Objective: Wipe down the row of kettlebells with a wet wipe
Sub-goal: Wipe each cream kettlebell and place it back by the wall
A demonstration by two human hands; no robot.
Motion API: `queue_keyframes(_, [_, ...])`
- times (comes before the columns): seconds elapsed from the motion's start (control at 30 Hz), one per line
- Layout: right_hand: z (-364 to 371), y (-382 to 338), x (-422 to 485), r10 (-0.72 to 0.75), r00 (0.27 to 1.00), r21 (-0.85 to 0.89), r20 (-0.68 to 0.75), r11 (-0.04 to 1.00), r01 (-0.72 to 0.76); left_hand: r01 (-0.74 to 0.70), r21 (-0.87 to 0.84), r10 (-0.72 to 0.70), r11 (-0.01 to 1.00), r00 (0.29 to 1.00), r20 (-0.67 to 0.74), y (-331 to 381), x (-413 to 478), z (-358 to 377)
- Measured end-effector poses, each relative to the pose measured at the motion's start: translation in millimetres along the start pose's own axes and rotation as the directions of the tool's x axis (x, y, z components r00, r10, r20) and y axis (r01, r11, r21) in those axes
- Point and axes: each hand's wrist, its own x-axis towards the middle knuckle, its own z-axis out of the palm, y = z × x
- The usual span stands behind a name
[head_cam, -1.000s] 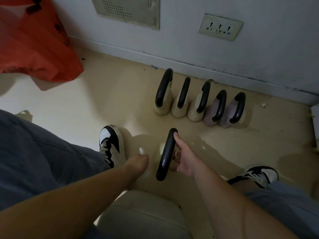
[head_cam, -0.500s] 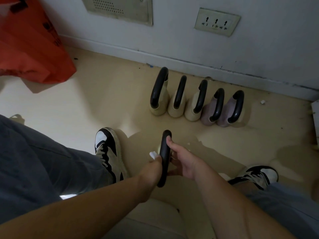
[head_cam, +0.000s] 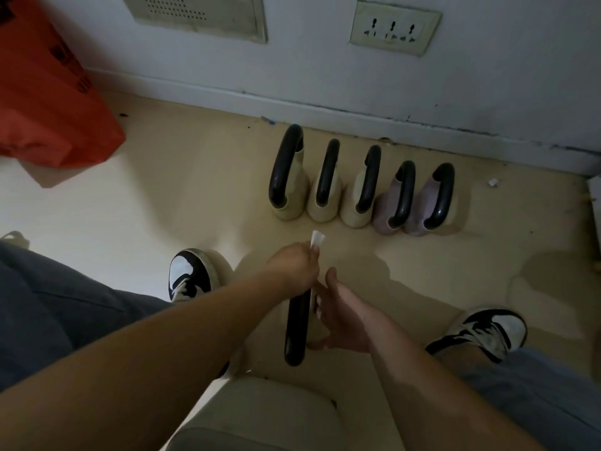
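Pinches the wet wipe point(head_cam: 317, 241) in the left hand point(head_cam: 294, 266) atop the near kettlebell's black handle point(head_cam: 295, 333). Holds the right hand point(head_cam: 343, 320) beside that handle, grip impossible to tell.

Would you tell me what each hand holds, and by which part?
Left hand pinches the wet wipe by its near end; right hand touches the kettlebell handle, grip unclear.
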Motion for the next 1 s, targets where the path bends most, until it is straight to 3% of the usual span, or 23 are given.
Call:
queue_keyframes(0.07, [-0.6,-1.5,0.3,0.005,1.0,0.017,0.019,1.0,-0.006,0.011,0.061,-0.016,0.998,0.997,0.076,5.5,16.7,-6.3])
queue_keyframes(0.13, [0.9,-2.1,0.4,0.002,1.0,0.005,0.022,1.0,-0.002,-0.066,0.187,0.045,0.98,0.992,0.118,10.3,13.4,-4.4])
queue_keyframes(0.23, [-0.2,-3.1,2.7,-0.015,1.0,-0.094,-0.002,0.995,0.014,-0.333,0.519,0.28,0.787,0.943,0.181,0.9,-19.7,5.1])
queue_keyframes(0.27, [-1.5,-4.3,2.3,-0.015,1.0,-0.123,-0.023,0.992,0.012,-0.409,0.571,0.348,0.711,0.911,0.22,-8.6,-23.6,3.3])
queue_keyframes(0.3, [-3.4,-5.8,1.4,-0.012,0.999,-0.147,-0.053,0.989,0.004,-0.437,0.561,0.369,0.703,0.898,0.238,-17.9,-19.1,-1.0])
queue_keyframes(0.37, [-8.3,-8.9,2.9,-0.008,0.991,-0.204,-0.137,0.979,-0.021,-0.371,0.43,0.321,0.823,0.928,0.186,-25.5,-2.7,-11.5])
queue_keyframes(0.43, [-10.7,-11.3,5.4,-0.008,0.979,-0.255,-0.205,0.966,-0.045,-0.203,0.31,0.144,0.929,0.969,0.201,-15.5,14.6,-15.7])
queue_keyframes(0.5, [-12.3,-9.7,8.5,-0.008,0.975,-0.239,-0.222,0.97,-0.046,-0.147,0.411,0.064,0.9,0.976,0.208,2.1,20.6,-7.7])
queue_keyframes(0.57, [-14.3,-6.4,12.6,-0.023,0.971,-0.215,-0.24,0.976,-0.03,-0.231,0.622,0.114,0.748,0.968,0.222,16.7,9.0,5.8])
queue_keyframes(0.63, [-16.6,-0.5,21.0,-0.025,0.965,-0.207,-0.261,0.978,-0.03,-0.349,0.818,0.167,0.458,0.937,0.307,21.4,-20.6,13.4])
queue_keyframes(0.7, [-13.7,2.0,25.4,-0.036,0.96,-0.205,-0.279,0.978,-0.023,-0.436,0.874,0.238,0.214,0.891,0.387,10.2,-50.1,26.3])
queue_keyframes(0.8, [-4.8,2.6,22.5,-0.05,0.933,-0.141,-0.356,0.99,0.0,-0.41,0.884,0.281,0.224,0.896,0.345,-9.0,-82.2,43.3])
queue_keyframes(0.87, [4.1,4.4,18.0,-0.064,0.924,-0.135,-0.378,0.991,0.013,-0.481,0.867,0.306,0.132,0.851,0.426,-18.8,-95.7,56.5])
queue_keyframes(0.9, [10.1,4.0,19.9,-0.058,0.912,-0.148,-0.406,0.989,-0.004,-0.507,0.845,0.298,0.172,0.844,0.446,-20.9,-103.7,58.8])
queue_keyframes(0.93, [15.6,3.9,21.0,-0.054,0.893,-0.186,-0.447,0.982,-0.034,-0.569,0.801,0.275,0.186,0.813,0.513,-20.4,-111.9,58.6])
queue_keyframes(1.0, [22.2,2.7,22.6,-0.049,0.852,-0.265,-0.522,0.958,-0.106,-0.685,0.726,0.251,0.061,0.714,0.653,-20.2,-122.4,55.2])
